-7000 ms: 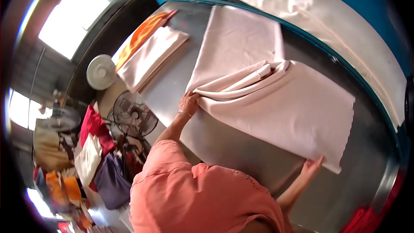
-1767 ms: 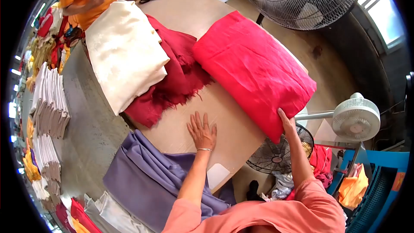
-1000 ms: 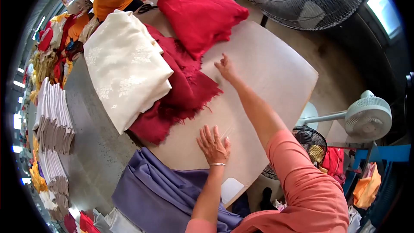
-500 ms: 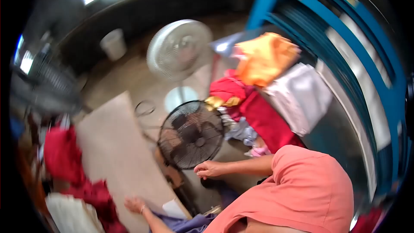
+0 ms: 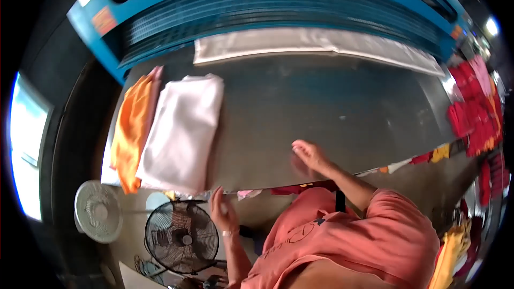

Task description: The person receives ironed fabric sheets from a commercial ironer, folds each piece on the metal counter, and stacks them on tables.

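Observation:
My left hand [image 5: 222, 213] is raised at the table's front edge, fingers stretched out and holding nothing. It is nearest a folded white cloth [image 5: 182, 131] that lies on the dark metal table [image 5: 332, 112]. Beside that cloth, at the table's left end, is an orange cloth [image 5: 131, 128] with a pink cloth [image 5: 155, 83] along its edge. My right hand [image 5: 311, 156] is over the front part of the table, its fingers loosely bent and slightly blurred, with nothing visible in them.
A blue machine [image 5: 267, 0] with a long slatted opening runs along the table's back. A long white cloth strip [image 5: 300, 40] lies before it. A black fan [image 5: 182, 235] and a white fan [image 5: 99, 211] stand front left. Red garments [image 5: 471, 101] hang at the right.
My view has swung right from the floor and fans to face the table and machine. My left hand has come up off the brown board; my right hand is now over the table.

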A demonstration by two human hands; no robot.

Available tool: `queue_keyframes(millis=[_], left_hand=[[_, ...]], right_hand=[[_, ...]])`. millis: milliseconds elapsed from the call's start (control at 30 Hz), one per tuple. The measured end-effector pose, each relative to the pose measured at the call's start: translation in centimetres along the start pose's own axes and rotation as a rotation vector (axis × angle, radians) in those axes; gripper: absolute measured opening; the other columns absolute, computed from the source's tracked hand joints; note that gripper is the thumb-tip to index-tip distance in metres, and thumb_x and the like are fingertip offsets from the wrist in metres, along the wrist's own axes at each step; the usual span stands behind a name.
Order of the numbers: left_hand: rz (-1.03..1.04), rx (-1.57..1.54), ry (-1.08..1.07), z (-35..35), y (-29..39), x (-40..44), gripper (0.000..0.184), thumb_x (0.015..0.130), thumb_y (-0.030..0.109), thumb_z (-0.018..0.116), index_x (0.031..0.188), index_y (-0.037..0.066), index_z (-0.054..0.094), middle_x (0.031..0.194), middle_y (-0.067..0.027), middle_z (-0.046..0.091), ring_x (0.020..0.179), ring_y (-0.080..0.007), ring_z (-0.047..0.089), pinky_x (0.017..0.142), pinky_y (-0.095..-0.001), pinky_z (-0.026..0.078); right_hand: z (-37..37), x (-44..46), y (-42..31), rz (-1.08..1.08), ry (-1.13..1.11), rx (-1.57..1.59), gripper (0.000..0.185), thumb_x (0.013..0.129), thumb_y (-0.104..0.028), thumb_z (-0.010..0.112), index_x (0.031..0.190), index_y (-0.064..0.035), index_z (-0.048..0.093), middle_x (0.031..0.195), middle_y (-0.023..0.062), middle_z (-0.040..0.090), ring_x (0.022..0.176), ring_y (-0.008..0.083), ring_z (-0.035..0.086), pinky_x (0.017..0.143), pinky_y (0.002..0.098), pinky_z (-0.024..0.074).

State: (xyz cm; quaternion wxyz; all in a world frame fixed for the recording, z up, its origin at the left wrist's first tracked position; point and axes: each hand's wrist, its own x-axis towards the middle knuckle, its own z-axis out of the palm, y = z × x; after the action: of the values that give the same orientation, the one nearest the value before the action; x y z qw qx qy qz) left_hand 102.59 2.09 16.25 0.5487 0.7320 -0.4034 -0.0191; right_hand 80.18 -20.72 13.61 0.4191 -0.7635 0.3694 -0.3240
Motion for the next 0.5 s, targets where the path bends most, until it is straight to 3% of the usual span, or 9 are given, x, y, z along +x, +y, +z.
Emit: queue_keyframes(millis=[67,100,200,300,400,500], left_hand=[[0.162,-0.096,-0.279,8.6,2.8,3.7,0.024,0.079,0.001,0.052,0.102,0.000,0.058,0.102,-0.0182,0.058,0.092,-0.0325,0.057,0.081,-0.0352,0.046],[0.244,-0.140,-0.369,12.6,4.5,5.1,0.024,0.078,0.002,0.053,0.101,0.003,0.058,0.099,-0.0166,0.059,0.089,-0.0317,0.058,0.077,-0.0354,0.047],[0.366,-0.208,-0.583,23.0,7.1,8.4,0.021,0.079,0.004,0.054,0.098,0.005,0.059,0.093,-0.0126,0.061,0.082,-0.0293,0.060,0.071,-0.0350,0.049],[0.378,-0.259,-0.684,32.3,6.0,11.3,0.017,0.080,0.008,0.055,0.096,0.007,0.061,0.086,-0.0103,0.063,0.075,-0.0264,0.062,0.066,-0.0335,0.050],[0.373,-0.204,-0.704,40.3,6.5,15.7,0.014,0.081,0.011,0.056,0.093,0.011,0.062,0.081,-0.0104,0.062,0.069,-0.0260,0.061,0.060,-0.0328,0.050],[0.517,-0.142,-0.671,49.1,6.4,21.3,0.013,0.080,0.013,0.056,0.092,0.014,0.061,0.078,-0.0098,0.061,0.065,-0.0262,0.060,0.058,-0.0338,0.049]], right_hand=[[-7.8,0.0,2.3,0.136,0.224,-0.151,0.020,0.086,-0.020,0.054,0.100,-0.0068,0.056,0.080,0.0115,0.063,0.070,0.0236,0.062,0.060,0.0316,0.0480],[-11.0,-0.2,5.4,0.067,0.363,-0.257,0.020,0.083,-0.018,0.056,0.100,-0.0064,0.056,0.083,0.0125,0.063,0.071,0.0264,0.062,0.060,0.0323,0.0485],[-19.0,-1.2,12.5,0.036,0.528,-0.707,0.024,0.078,-0.013,0.059,0.101,-0.0083,0.055,0.096,0.0105,0.059,0.091,0.0291,0.055,0.076,0.0380,0.0439],[-21.9,-2.2,15.1,0.286,0.594,-0.826,0.027,0.078,-0.014,0.059,0.104,-0.0100,0.053,0.106,0.0084,0.054,0.103,0.0290,0.048,0.084,0.0420,0.0378],[-21.5,-2.2,14.7,0.233,0.611,-0.930,0.029,0.078,-0.017,0.059,0.105,-0.0102,0.051,0.113,0.0074,0.049,0.107,0.0279,0.044,0.086,0.0437,0.0351],[-21.2,-0.9,13.7,0.298,0.632,-0.958,0.028,0.078,-0.018,0.059,0.104,-0.0103,0.051,0.115,0.0069,0.047,0.109,0.0271,0.044,0.086,0.0430,0.0348]])
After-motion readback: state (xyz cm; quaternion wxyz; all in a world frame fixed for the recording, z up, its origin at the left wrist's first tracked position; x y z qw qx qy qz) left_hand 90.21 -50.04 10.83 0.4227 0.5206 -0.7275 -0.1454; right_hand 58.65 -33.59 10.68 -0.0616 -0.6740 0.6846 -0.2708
